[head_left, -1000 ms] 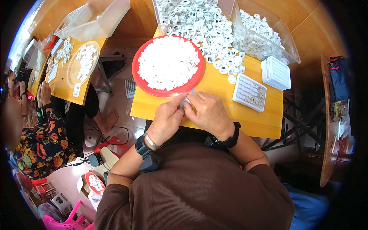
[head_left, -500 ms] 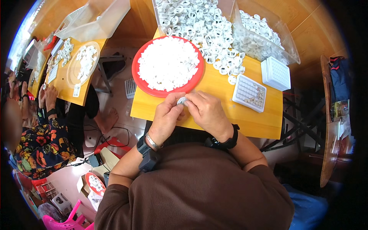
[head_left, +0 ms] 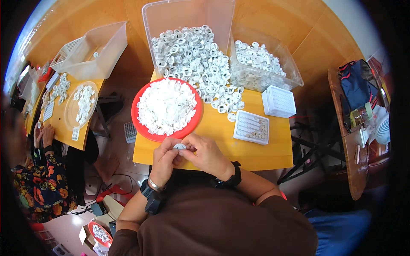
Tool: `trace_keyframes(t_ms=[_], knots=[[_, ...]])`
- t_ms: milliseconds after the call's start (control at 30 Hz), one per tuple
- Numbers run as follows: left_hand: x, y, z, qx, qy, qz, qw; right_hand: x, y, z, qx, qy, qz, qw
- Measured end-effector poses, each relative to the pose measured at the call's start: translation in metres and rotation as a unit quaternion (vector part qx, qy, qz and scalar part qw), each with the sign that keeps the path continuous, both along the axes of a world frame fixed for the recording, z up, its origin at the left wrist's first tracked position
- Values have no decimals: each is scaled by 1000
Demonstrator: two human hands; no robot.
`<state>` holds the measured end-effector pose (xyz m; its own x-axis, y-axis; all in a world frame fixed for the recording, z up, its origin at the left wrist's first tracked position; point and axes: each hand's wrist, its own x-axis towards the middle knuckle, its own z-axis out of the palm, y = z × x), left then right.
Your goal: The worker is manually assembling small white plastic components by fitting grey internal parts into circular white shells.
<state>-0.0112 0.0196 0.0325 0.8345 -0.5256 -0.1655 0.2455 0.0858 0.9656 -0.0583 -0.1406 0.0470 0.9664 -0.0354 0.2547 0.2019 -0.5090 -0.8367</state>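
Observation:
Just past the near edge of the yellow table, my left hand (head_left: 163, 161) and my right hand (head_left: 203, 154) meet in a pinch. Between their fingertips is a small round white plastic part (head_left: 180, 146), its pale face turned up; fingers cover its lower edge. Directly beyond my hands stands a red round tray (head_left: 197, 112) heaped with small white plastic pieces (head_left: 166, 106). Ring-shaped white parts (head_left: 222, 100) with openings lie loose on the table behind it, spilling from a large heap (head_left: 188, 55).
A clear bin (head_left: 294, 79) of white parts stands at the back right. Nearer are stacked white trays (head_left: 278, 101) and one tray (head_left: 245, 135) partly filled with small beige round pieces. On the left, another person (head_left: 47, 179) works at a second table (head_left: 64, 135).
The view has tilted upward, showing more of the wall and bins. My hands remain together on the round part, whose flat face now shows more fully.

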Motion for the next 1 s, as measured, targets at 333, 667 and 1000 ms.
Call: trace_keyframes(t_ms=[333,667,1000], knots=[[4,-1,11,-8,-68,-19,998,10,-3,7,116,56,-8,992],[5,3,10,-42,-5,-21,999,8,-2,19,165,104,11,981],[0,-1,12,-26,-54,-10,998,14,6,29,64,58,-11,996]])
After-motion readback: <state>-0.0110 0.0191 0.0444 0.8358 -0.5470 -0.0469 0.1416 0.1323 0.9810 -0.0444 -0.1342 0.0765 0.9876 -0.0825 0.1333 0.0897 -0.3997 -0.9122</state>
